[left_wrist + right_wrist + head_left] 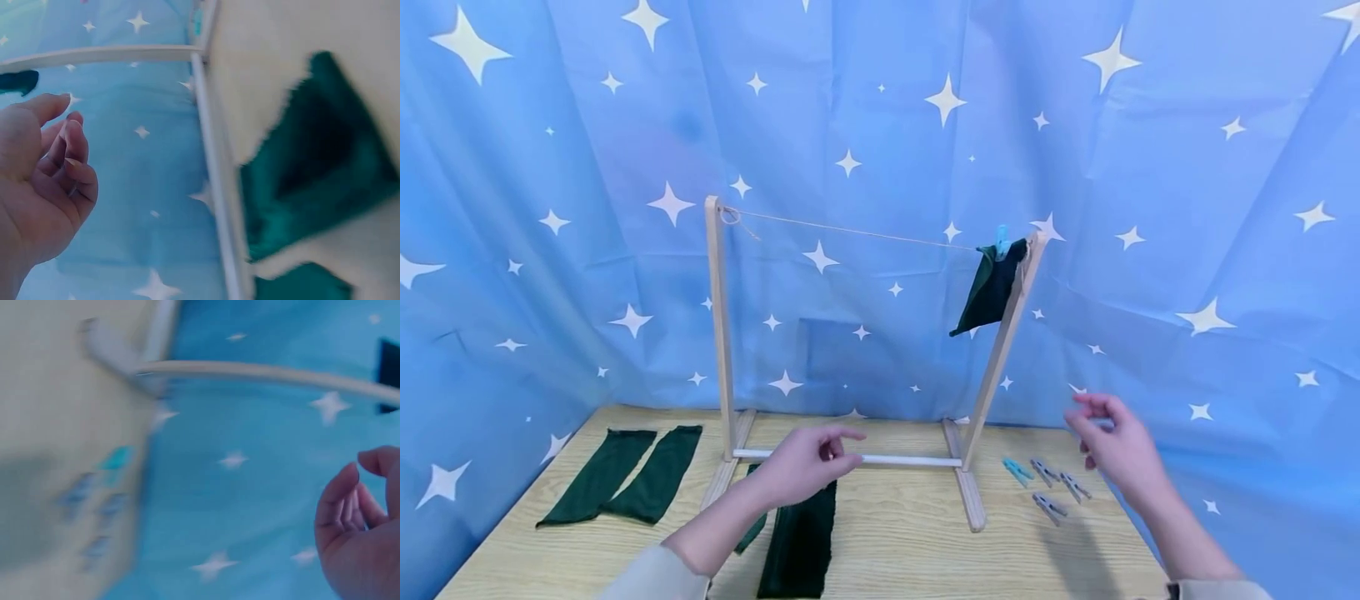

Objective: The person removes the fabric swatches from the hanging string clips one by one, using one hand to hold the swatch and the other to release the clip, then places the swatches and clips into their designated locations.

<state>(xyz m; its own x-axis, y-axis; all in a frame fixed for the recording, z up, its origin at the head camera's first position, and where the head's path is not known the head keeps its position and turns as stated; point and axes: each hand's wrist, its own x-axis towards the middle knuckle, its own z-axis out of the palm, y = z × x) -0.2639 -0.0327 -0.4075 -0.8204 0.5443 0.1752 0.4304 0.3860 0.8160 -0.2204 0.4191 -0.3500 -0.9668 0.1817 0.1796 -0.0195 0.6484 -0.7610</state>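
A dark green cloth (992, 292) hangs at the right end of the string (850, 228), held by a light blue clothespin (1002, 242). My left hand (805, 467) hovers in front of the wooden frame's lower bar (910, 461), fingers loosely bent and holding nothing. Below it on the table lie another green cloth (801, 542) and a narrower green piece (752, 533), partly hidden by my forearm. My right hand (1116, 442) is in the air at the right, loosely curled with nothing in it. Near it lie a blue clothespin (1018, 472) and several grey clothespins (1049, 507).
Two green cloths (598, 475) lie side by side at the table's left. The frame's left post (720, 333) stands upright and its right post (1003, 350) leans outward. Behind the table (925, 550) hangs a blue curtain (880, 125) with white stars.
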